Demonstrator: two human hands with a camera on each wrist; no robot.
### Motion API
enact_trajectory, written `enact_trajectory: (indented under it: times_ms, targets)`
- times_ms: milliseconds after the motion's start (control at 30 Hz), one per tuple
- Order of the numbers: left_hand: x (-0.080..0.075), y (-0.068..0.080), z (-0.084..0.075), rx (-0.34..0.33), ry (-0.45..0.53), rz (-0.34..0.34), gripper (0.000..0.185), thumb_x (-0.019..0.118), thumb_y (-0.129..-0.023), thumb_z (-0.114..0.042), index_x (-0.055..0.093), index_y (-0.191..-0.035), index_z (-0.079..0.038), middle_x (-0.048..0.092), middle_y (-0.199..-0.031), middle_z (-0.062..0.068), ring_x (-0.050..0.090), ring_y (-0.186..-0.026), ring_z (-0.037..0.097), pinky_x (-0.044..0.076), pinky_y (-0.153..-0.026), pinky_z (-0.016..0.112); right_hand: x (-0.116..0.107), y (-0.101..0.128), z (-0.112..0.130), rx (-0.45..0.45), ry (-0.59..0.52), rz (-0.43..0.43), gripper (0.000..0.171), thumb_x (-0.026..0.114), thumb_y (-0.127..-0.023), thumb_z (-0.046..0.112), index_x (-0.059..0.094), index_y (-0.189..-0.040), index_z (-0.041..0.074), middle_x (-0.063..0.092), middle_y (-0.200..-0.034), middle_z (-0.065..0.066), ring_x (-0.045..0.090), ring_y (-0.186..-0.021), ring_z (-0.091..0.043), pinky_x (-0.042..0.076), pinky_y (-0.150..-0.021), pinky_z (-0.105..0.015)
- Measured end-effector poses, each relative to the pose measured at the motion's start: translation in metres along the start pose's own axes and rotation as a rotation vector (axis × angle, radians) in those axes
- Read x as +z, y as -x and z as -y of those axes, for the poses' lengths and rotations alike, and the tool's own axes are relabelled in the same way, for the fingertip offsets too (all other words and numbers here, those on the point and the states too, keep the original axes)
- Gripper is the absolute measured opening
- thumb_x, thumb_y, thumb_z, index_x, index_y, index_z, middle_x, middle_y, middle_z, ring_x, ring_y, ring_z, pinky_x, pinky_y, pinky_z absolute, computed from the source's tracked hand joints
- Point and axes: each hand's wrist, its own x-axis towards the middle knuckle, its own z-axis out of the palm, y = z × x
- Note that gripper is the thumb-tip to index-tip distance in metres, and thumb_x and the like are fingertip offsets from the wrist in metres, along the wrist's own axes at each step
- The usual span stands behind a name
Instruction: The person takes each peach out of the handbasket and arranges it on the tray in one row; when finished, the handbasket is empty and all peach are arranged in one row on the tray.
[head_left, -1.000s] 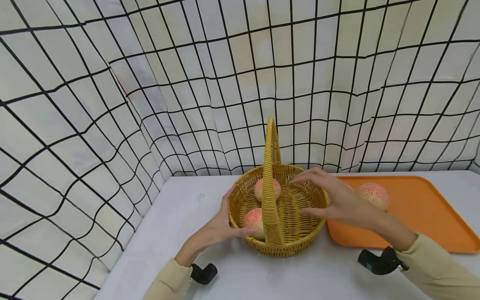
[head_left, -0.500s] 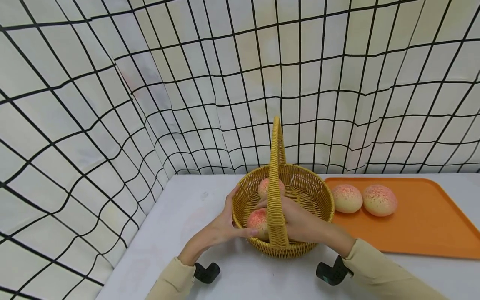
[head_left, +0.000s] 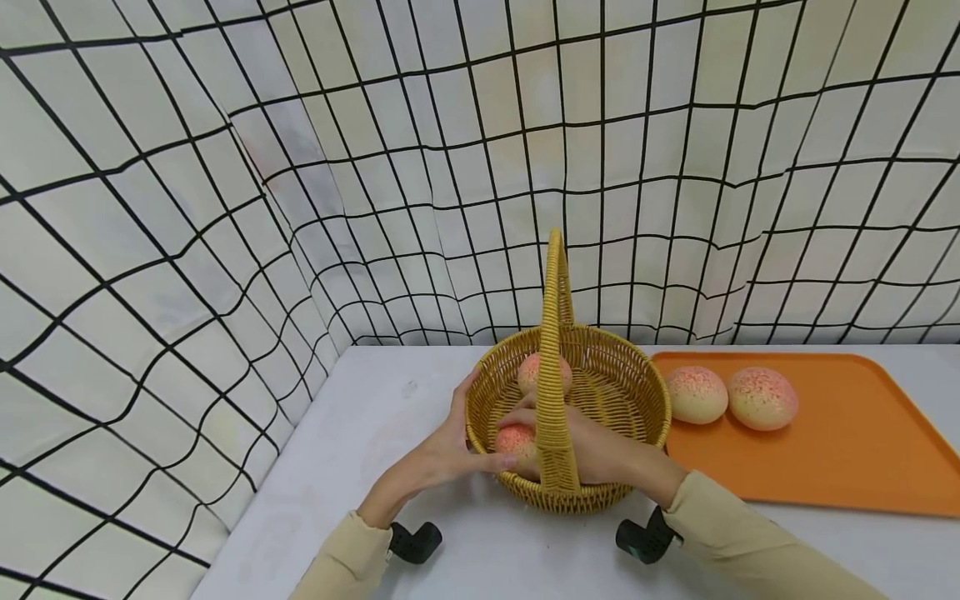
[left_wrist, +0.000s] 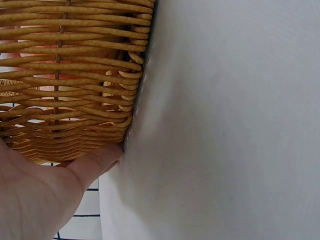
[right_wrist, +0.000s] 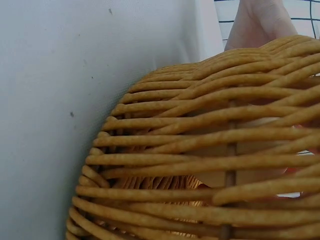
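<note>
1. The right hand (head_left: 592, 454) reaches into the basket (head_left: 637, 392); the upright handle (head_left: 555, 333) crosses in front of it and hides its fingers, so the grip cannot be told.
2. The near peach (head_left: 513, 440) shows only in part, behind the handle and that hand.
3. The far peach (head_left: 528, 372) is half hidden by the handle.
4. The right wrist view is filled by wicker weave (right_wrist: 200, 150); nothing inside can be made out.
5. The left wrist view cuts off the left hand (left_wrist: 45, 190) at the picture's edge.
6. The orange tray (head_left: 862, 467) runs out of the head view at the right.
</note>
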Motion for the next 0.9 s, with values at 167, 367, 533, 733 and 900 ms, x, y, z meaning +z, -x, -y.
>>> enact_trajectory:
  times_ms: [167,367,533,733,900]
  targets:
    - [0.0,0.0,-0.001,0.016,0.015,0.001,0.14,0.091,-0.075,-0.057,-0.009,-0.167,-0.024,0.008,-0.172,0.018,0.019,-0.157,0.037,0.023,-0.123,0.061,0.0,-0.002,-0.001,0.06,-0.015,0.028,0.04,0.075,-0.097,0.025,0.065,-0.133,0.01,0.057,-0.129,-0.01,0.056,-0.121,-0.028,0.052,-0.101,-0.05]
    - [0.0,0.0,0.0,0.006,0.013,-0.004,0.14,0.091,-0.075,-0.055,-0.008,-0.168,-0.024,0.01,-0.172,0.018,0.019,-0.157,0.035,0.023,-0.123,0.06,0.0,-0.003,-0.004,0.053,-0.027,0.023,0.036,0.075,-0.097,0.027,0.066,-0.128,0.013,0.058,-0.122,-0.005,0.057,-0.115,-0.023,0.054,-0.095,-0.041]
    - [0.001,0.0,0.0,-0.008,0.009,-0.011,0.14,0.091,-0.074,-0.055,-0.009,-0.168,-0.025,0.011,-0.172,0.019,0.02,-0.157,0.037,0.023,-0.123,0.062,-0.005,0.0,-0.007,0.04,-0.007,-0.024,0.034,0.077,-0.096,0.028,0.069,-0.123,0.009,0.068,-0.116,-0.001,0.063,-0.107,-0.016,0.056,-0.09,-0.034]
    - [0.001,0.0,0.0,-0.016,0.02,-0.01,0.141,0.091,-0.074,-0.055,-0.009,-0.168,-0.027,0.012,-0.172,0.021,0.022,-0.156,0.039,0.024,-0.122,0.061,-0.028,0.018,-0.003,0.133,0.02,-0.147,0.055,0.092,-0.083,0.024,0.069,-0.132,0.013,0.065,-0.129,-0.003,0.061,-0.117,-0.021,0.056,-0.094,-0.043]
    - [0.0,0.0,0.0,-0.023,0.013,-0.015,0.14,0.092,-0.074,-0.054,-0.009,-0.168,-0.027,0.01,-0.172,0.021,0.02,-0.157,0.04,0.023,-0.123,0.061,-0.055,0.046,0.007,0.21,0.047,-0.26,0.059,0.094,-0.078,0.017,0.068,-0.13,0.023,0.065,-0.123,0.007,0.061,-0.114,-0.018,0.056,-0.091,-0.045]
